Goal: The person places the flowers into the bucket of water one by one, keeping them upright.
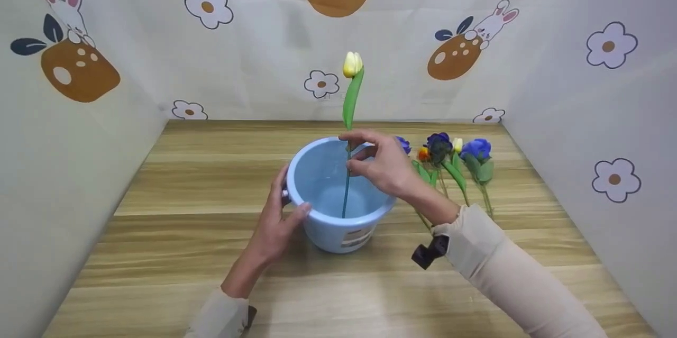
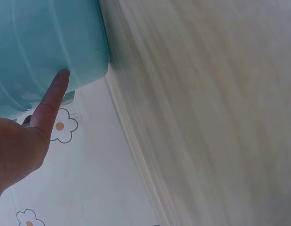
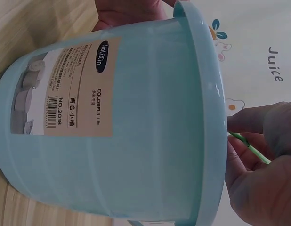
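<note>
A light blue plastic bucket (image 1: 320, 229) stands upright on the table, its paper label (image 3: 65, 89) turned to the front. My left hand (image 1: 274, 227) holds the bucket's left side, thumb near the rim and the other fingers round the wall. In the left wrist view one straight digit (image 2: 53, 94) lies along the bucket's side (image 2: 46, 42). Over the bucket's opening, my right hand (image 1: 383, 163) pinches the stem of a yellow-white tulip (image 1: 353, 64) between thumb and fingers. The tulip stands nearly upright, bloom at the top, lower stem reaching down inside the bucket.
Right of the bucket lie several more flowers: a blue rose (image 1: 476, 148), a dark blue bloom (image 1: 439, 146), an orange one (image 1: 423, 154) and another pale tulip (image 1: 457, 144). Printed fabric walls (image 1: 254, 63) enclose the wooden table (image 1: 201, 190) at the back and both sides.
</note>
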`<state>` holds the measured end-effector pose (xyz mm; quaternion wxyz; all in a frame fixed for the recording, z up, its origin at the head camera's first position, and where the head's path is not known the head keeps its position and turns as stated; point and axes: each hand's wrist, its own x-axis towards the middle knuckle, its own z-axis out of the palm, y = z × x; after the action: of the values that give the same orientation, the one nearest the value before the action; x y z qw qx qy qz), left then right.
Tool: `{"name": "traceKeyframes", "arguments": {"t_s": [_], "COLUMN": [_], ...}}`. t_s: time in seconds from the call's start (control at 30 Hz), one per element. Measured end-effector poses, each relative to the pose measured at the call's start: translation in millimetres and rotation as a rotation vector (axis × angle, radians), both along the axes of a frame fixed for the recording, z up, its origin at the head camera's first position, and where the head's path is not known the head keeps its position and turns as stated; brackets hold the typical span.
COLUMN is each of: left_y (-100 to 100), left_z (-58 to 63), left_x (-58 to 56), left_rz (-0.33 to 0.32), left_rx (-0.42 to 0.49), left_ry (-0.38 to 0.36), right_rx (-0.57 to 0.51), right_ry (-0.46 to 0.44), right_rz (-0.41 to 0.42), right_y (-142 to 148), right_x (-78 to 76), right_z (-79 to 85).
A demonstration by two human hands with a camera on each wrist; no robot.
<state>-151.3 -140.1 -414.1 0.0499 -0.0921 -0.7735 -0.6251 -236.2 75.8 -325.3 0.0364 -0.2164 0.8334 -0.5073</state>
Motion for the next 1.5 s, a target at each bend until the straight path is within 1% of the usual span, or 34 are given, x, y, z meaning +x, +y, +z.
{"name": "traceKeyframes", "arguments": {"t_s": [0.07, 0.13, 0.2, 0.33, 0.43, 0.5, 0.63, 0.8, 1.03, 1.13, 1.3, 1.5], "left_y": [0.2, -0.2, -1.0, -2.6, -2.9, -2.7, -2.5, -2.7, -3.9, -4.1, -3.7, -2.9], "left_z": [4.6, 3.5, -2.7, -20.4, -27.6, -29.3, -29.3, -29.1, -30.4, -31.2, -30.3, -29.3], "left_x": [2.9, 2.3, -1.3, -10.6, -13.7, -14.7, -15.5, -15.4, -14.2, -13.8, -12.9, -14.1], "left_rz": [-0.002, 0.000, 0.002, 0.012, 0.019, 0.022, 0.022, 0.019, 0.023, 0.027, 0.037, 0.026], "left_rx": [0.000, 0.001, 0.007, 0.007, 0.002, -0.001, -0.004, -0.006, -0.013, -0.016, -0.028, -0.011], "left_ry": [-0.002, -0.004, 0.000, 0.018, 0.047, 0.066, 0.085, 0.082, 0.095, 0.088, 0.069, 0.080], "right_rx": [0.013, 0.031, 0.051, 0.092, 0.124, 0.138, 0.152, 0.190, 0.240, 0.260, 0.274, 0.271], "right_ry": [0.001, 0.008, 0.021, 0.062, 0.099, 0.117, 0.148, 0.187, 0.145, 0.135, 0.112, 0.102], "right_rz": [0.000, 0.007, 0.015, 0.034, 0.046, 0.056, 0.076, 0.107, 0.165, 0.194, 0.233, 0.257], "right_y": [-2.1, -4.6, -7.6, -13.7, -17.6, -19.7, -23.9, -29.1, -36.9, -39.9, -42.5, -43.0], "right_x": [1.0, 2.0, 2.8, 4.8, 6.5, 7.8, 10.7, 13.4, 16.5, 17.5, 17.2, 16.6], "right_z": [0.6, 0.9, 0.8, -0.5, -2.7, -4.1, -5.7, -7.6, -10.7, -13.8, -18.3, -19.9]}}
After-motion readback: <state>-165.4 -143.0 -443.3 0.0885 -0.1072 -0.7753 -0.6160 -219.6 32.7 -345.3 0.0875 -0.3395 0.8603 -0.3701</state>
